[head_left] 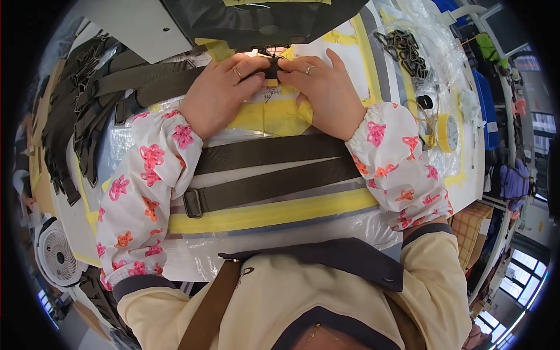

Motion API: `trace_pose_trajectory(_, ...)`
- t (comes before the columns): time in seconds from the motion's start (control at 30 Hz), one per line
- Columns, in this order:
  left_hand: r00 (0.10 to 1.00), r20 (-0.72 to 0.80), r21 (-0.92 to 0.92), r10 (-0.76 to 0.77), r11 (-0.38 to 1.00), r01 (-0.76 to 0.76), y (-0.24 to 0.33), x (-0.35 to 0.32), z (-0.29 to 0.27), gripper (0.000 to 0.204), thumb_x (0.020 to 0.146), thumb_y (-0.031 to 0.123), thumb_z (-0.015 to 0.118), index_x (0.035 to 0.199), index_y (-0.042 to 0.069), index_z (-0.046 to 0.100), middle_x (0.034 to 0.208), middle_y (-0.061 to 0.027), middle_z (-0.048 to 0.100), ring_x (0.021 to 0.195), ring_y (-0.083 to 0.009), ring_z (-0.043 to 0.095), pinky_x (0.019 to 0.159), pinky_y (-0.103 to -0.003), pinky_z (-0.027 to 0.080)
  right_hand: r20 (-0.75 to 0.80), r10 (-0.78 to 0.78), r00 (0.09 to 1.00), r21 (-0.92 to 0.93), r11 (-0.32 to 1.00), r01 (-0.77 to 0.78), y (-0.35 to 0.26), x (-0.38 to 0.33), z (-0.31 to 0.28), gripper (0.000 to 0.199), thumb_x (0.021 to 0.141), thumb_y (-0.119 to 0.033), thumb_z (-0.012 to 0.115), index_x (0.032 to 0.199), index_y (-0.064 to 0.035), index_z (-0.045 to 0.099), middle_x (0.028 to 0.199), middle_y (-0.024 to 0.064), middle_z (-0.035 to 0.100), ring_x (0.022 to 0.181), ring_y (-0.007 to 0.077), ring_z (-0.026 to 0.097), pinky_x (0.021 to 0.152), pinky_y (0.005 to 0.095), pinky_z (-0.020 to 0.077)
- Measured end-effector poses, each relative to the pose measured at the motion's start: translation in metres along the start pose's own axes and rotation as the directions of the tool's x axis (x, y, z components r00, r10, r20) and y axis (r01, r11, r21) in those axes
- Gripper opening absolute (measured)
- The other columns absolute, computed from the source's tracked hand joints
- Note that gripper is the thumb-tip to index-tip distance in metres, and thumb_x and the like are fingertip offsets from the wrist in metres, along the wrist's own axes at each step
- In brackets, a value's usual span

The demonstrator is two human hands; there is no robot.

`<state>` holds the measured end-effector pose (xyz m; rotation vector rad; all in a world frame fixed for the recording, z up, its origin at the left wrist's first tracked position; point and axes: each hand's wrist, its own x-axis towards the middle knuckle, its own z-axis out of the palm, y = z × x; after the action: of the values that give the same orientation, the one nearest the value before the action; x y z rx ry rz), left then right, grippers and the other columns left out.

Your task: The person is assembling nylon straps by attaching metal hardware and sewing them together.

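Under the lit needle area of a sewing machine [251, 26], a short end of dark olive webbing strap [272, 71] lies between my hands. My left hand [219, 93] comes from the left, its thumb and fingers closed on that strap end. From the right, my right hand [329, 93] grips its other side with bent fingertips, the little finger raised. The part pinched under the fingertips is hidden. Nearer to me, a long webbing strap [262, 153] lies in two runs across the table, with a dark metal buckle [193, 203] at its left end.
Many straps with buckles [81, 116] are heaped at the left. Dark metal rings [408, 52] lie on clear plastic at the back right, near a yellow tape roll [447, 133]. Yellow tape [274, 214] runs along the table's front. A white fan [58, 251] stands at the left.
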<state>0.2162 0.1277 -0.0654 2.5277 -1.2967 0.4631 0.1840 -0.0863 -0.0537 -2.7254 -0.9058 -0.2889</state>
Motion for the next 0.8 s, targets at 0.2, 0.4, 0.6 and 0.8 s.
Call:
trace_pose_trajectory(0.2, 0.985, 0.115, 0.078, 0.131, 0.987, -0.140, 0.000, 0.004, -0.009, 0.018, 0.072, 0.006, 0.055, 0.090, 0.008, 0.056, 0.116, 0.0005, 0.053, 0.105, -0.0201, 0.050, 0.076, -0.033, 0.046, -0.025, -0.035, 0.999, -0.079, 0.996, 0.033, 0.001, -0.002, 0.001, 0.030, 0.070, -0.006, 0.059, 0.099, -0.0135, 0.060, 0.116, -0.0021, 0.056, 0.110, 0.0176, 0.047, 0.096, 0.0520, 0.0243)
trace_pose_trajectory(0.4, 0.995, 0.026, 0.023, 0.098, 0.995, -0.099, -0.003, 0.002, -0.005, 0.015, 0.072, 0.008, 0.058, 0.087, 0.009, 0.058, 0.110, -0.0002, 0.058, 0.101, -0.0202, 0.053, 0.073, -0.032, 0.047, -0.040, -0.033, 0.999, -0.070, 0.997, 0.030, 0.003, 0.000, 0.003, 0.028, 0.073, -0.006, 0.056, 0.099, -0.0148, 0.062, 0.114, -0.0039, 0.057, 0.107, 0.0157, 0.049, 0.096, 0.0529, 0.0247)
trace_pose_trajectory(0.6, 0.995, -0.045, 0.002, 0.090, 0.996, -0.090, -0.009, -0.001, 0.004, 0.014, 0.074, 0.012, 0.057, 0.088, 0.013, 0.057, 0.107, 0.0067, 0.058, 0.100, -0.0132, 0.053, 0.064, -0.031, 0.041, -0.033, -0.022, 0.999, -0.059, 0.998, 0.020, 0.005, 0.001, 0.003, 0.030, 0.072, -0.006, 0.058, 0.100, -0.0155, 0.063, 0.111, -0.0069, 0.059, 0.105, 0.0140, 0.049, 0.097, 0.0545, 0.0234)
trace_pose_trajectory(0.8, 0.996, -0.086, -0.147, -0.007, 0.989, -0.006, -0.019, 0.001, 0.003, 0.024, 0.071, -0.004, 0.057, 0.092, 0.008, 0.062, 0.100, -0.0043, 0.062, 0.080, -0.0263, 0.061, 0.067, -0.031, 0.050, 0.015, -0.006, 1.000, -0.045, 0.999, 0.007, 0.014, 0.012, 0.002, 0.038, 0.068, 0.000, 0.058, 0.102, -0.0175, 0.063, 0.111, -0.0093, 0.058, 0.104, 0.0148, 0.049, 0.097, 0.0546, 0.0245)
